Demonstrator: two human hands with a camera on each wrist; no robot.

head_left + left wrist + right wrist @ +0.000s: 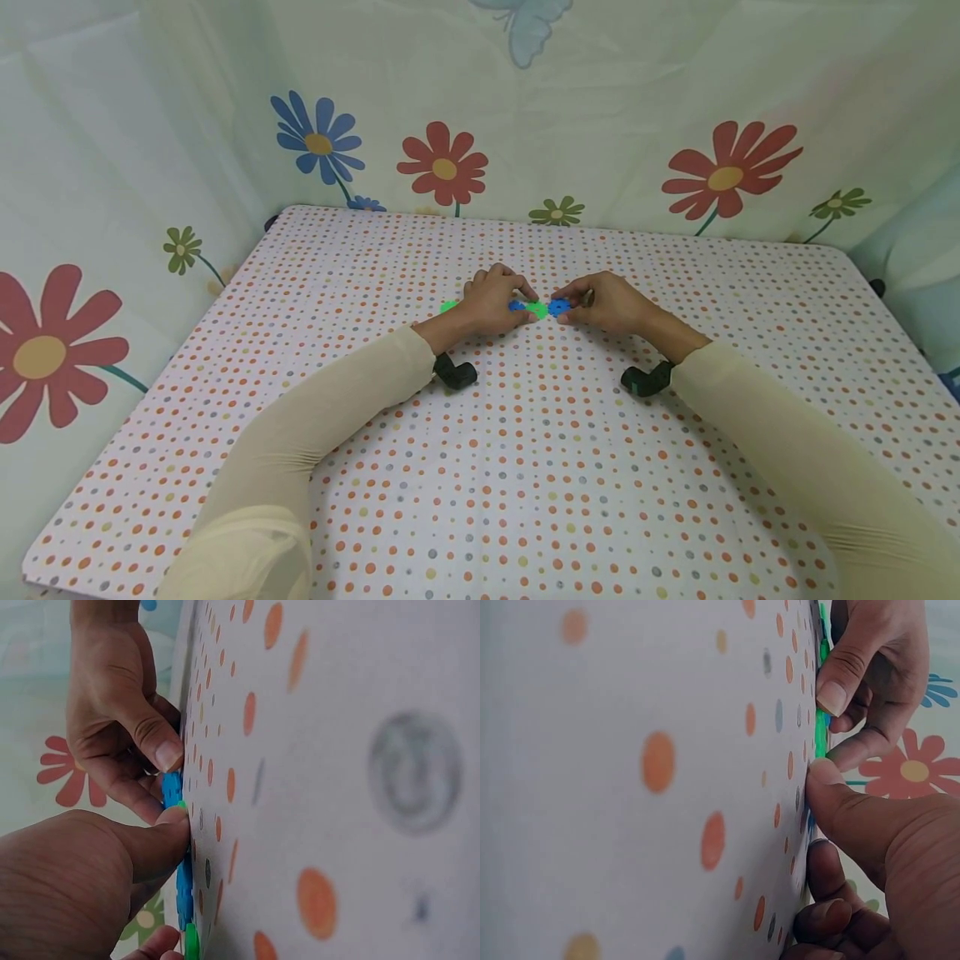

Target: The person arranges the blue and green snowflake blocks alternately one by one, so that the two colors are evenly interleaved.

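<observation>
Small flat notched plastic discs lie in a row low over the table, linked or touching edge to edge. My left hand [491,302] pinches a green notched disc [537,311] between thumb and forefinger. Just right of it, my right hand [609,305] pinches a blue notched disc [559,308] at its edge with thumb and fingers. Another blue disc [184,892] runs under the left hand, partly hidden. Beyond it, a further green disc [448,307] shows past the left wrist. In the right wrist view, the green disc [820,735] sits between both thumbs.
A polka-dot cloth covers the table [510,467]. Behind it hangs a flower-print curtain [600,100]. A black device [455,373] sits below the left wrist, and another black device [647,380] below the right.
</observation>
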